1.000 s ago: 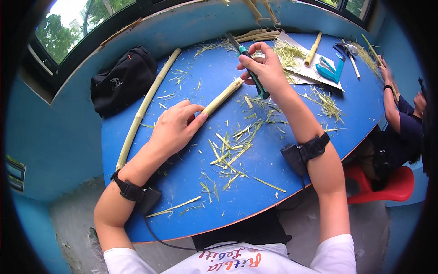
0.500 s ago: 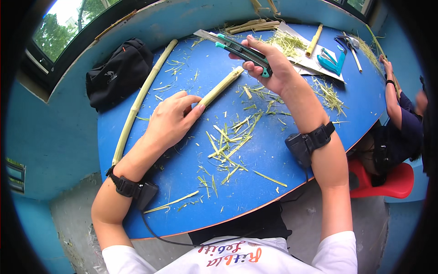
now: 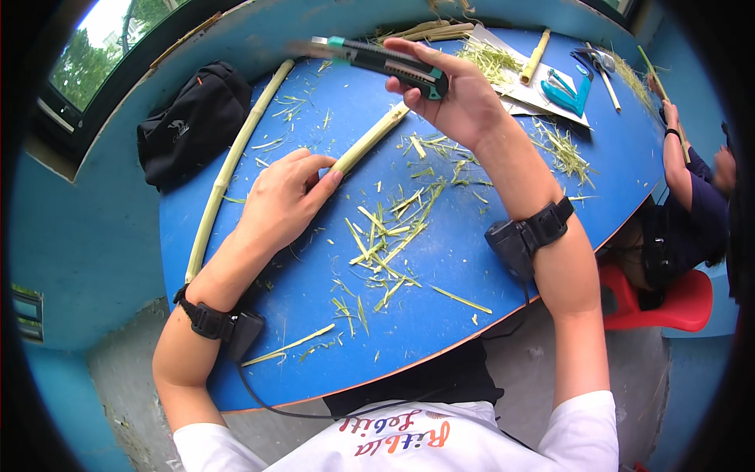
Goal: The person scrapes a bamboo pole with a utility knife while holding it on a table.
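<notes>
My left hand is closed around the near end of a short, pale green peeled stalk, which slants away to the right over the blue table. Raised beyond the stalk's far end, my right hand grips a black and teal utility knife. Its blade points left, is out and smeared by motion. To the left of my left hand lies a long pale stalk. Thin green shavings are scattered between my forearms.
A black bag lies at the left table edge. Farther back are white sheets with shavings, a teal tool, a short stalk piece and a hammer-like tool. Another person sits on a red chair at right, holding a stalk.
My right hand with the knife has moved left and slightly up, the blade now pointing more to the left. My left hand still holds the stalk; the whole view has shifted slightly.
</notes>
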`<control>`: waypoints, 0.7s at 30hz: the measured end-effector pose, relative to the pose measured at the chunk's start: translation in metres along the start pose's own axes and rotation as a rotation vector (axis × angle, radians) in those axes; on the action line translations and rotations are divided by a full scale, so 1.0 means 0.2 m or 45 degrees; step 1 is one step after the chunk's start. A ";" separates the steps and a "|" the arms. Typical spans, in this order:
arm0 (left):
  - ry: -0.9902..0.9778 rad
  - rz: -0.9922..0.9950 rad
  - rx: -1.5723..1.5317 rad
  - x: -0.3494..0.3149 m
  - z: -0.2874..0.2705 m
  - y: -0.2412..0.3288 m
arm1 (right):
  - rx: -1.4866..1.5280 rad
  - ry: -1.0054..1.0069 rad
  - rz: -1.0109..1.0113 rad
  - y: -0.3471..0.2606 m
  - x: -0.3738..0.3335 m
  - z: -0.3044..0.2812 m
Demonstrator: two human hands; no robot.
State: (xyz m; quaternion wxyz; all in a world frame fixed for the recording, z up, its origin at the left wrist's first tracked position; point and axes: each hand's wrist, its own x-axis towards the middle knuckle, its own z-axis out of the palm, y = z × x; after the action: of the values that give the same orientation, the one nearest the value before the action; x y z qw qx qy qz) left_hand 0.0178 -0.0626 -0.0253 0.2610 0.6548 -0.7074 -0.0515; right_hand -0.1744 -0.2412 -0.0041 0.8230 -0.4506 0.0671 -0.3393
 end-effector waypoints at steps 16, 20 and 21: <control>0.092 -0.004 0.420 0.13 -0.02 -0.12 | -1.126 -0.053 0.186 0.01 0.04 0.05; 0.045 -0.072 0.594 -0.03 -0.19 -0.02 | -1.909 0.095 -0.159 0.10 -0.01 0.04; -0.007 -0.169 0.612 -0.11 -0.23 0.01 | -1.891 0.097 -0.158 0.11 -0.01 0.04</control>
State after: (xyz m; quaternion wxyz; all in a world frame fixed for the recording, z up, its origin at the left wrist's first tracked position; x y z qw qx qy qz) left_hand 0.0367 -0.0281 0.0082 0.0920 0.7431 -0.6553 0.0993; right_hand -0.1625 -0.2262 -0.0172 0.2784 -0.8790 0.2814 -0.2658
